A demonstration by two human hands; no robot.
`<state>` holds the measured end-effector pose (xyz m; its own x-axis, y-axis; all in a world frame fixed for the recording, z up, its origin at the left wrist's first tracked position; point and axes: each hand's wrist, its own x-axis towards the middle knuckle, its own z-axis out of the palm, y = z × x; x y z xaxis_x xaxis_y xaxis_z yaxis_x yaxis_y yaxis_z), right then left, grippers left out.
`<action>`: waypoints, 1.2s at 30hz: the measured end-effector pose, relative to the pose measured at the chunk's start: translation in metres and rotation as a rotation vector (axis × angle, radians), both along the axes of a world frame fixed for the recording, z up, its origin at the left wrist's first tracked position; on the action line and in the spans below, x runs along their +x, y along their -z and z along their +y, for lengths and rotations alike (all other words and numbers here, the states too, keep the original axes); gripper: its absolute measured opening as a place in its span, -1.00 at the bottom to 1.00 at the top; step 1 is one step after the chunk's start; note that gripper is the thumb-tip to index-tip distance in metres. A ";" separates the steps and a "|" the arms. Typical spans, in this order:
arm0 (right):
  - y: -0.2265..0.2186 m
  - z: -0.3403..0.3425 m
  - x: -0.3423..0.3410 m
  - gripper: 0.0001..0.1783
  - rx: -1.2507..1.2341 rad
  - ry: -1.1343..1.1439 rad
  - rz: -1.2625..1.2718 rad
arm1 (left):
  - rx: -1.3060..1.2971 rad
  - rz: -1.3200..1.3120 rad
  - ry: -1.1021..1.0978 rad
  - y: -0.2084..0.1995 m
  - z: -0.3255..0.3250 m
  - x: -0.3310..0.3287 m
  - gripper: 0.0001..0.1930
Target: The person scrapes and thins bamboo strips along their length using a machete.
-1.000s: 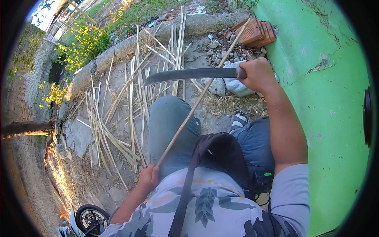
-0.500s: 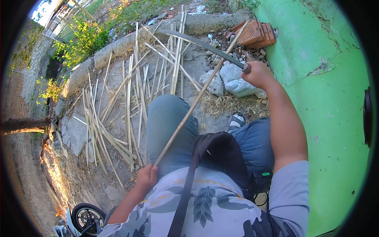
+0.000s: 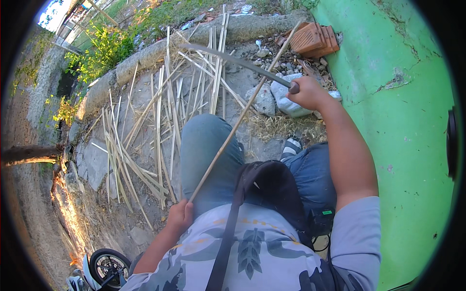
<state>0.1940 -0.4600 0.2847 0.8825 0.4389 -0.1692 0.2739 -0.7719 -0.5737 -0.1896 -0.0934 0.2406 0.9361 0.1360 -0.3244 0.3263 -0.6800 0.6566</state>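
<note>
My right hand grips the dark handle of a machete, whose long grey blade points to the far left. The blade crosses a long bamboo strip; whether they touch I cannot tell. My left hand is closed around the strip's near end beside my left knee. From there the strip slants over my thigh toward the far right, up to the bricks. Beyond and left of my knee, many pale split bamboo strips lie scattered and crossed on the ground.
Orange hollow bricks and pale rocks sit by the green wall on the right. A low concrete curb bounds the far side. At the lower left stands a motorcycle wheel. A dark bag rests on my lap.
My right hand and the machete have shifted a little to the left and nearer to me. The far end of the bamboo strip has swung slightly left; my left hand stays put.
</note>
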 end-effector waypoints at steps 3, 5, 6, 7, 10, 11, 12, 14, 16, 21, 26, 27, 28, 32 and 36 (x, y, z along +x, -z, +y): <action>0.002 -0.001 -0.005 -0.77 0.005 -0.025 -0.055 | 0.036 -0.014 0.026 0.003 0.003 -0.002 -0.57; -0.007 0.008 -0.015 -0.76 -0.030 -0.112 -0.081 | 0.042 -0.005 0.032 0.001 0.002 -0.002 -0.57; -0.011 0.014 -0.020 -0.75 -0.069 -0.201 -0.108 | -0.013 0.033 0.001 -0.004 0.000 0.001 -0.57; -0.009 0.018 -0.025 -0.75 -0.068 -0.204 -0.102 | -0.068 0.072 -0.030 -0.006 -0.001 0.002 -0.57; -0.005 0.019 -0.025 -0.74 -0.121 -0.310 -0.214 | -0.012 0.059 0.020 -0.003 0.003 0.000 -0.59; 0.001 0.010 -0.017 -0.74 -0.054 -0.219 -0.132 | -0.018 0.063 0.026 -0.004 0.002 0.000 -0.59; 0.005 0.006 -0.011 -0.73 0.017 -0.132 -0.055 | -0.039 0.065 0.011 -0.006 0.002 0.002 -0.61; 0.010 0.003 -0.007 -0.73 0.012 -0.127 -0.074 | -0.058 0.063 -0.008 -0.005 0.002 0.002 -0.62; 0.009 0.005 -0.006 -0.74 0.008 -0.123 -0.095 | 0.003 0.013 0.003 -0.001 0.002 -0.002 -0.64; -0.018 0.031 -0.035 -0.74 -0.165 -0.251 -0.210 | 0.052 0.045 -0.013 -0.005 -0.002 -0.003 -0.66; 0.008 0.008 -0.005 -0.77 -0.069 -0.101 -0.026 | 0.110 -0.004 0.009 -0.003 -0.005 0.002 -0.68; 0.010 0.006 -0.001 -0.78 -0.045 -0.038 0.006 | 0.112 0.001 0.013 -0.005 -0.005 0.003 -0.68; 0.013 0.003 0.000 -0.78 -0.045 -0.036 0.003 | 0.114 0.007 0.017 -0.005 -0.006 0.004 -0.68; 0.004 0.022 -0.013 -0.78 -0.046 -0.176 -0.044 | 0.112 0.018 0.003 -0.001 -0.003 -0.002 -0.69; 0.005 0.025 -0.019 -0.79 -0.088 -0.291 -0.075 | 0.124 0.015 0.015 -0.002 -0.003 0.001 -0.68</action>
<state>0.1754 -0.4353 0.2801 0.7332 0.6615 -0.1574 0.5297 -0.7008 -0.4778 -0.1886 -0.0965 0.2422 0.9335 0.1622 -0.3199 0.3248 -0.7605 0.5622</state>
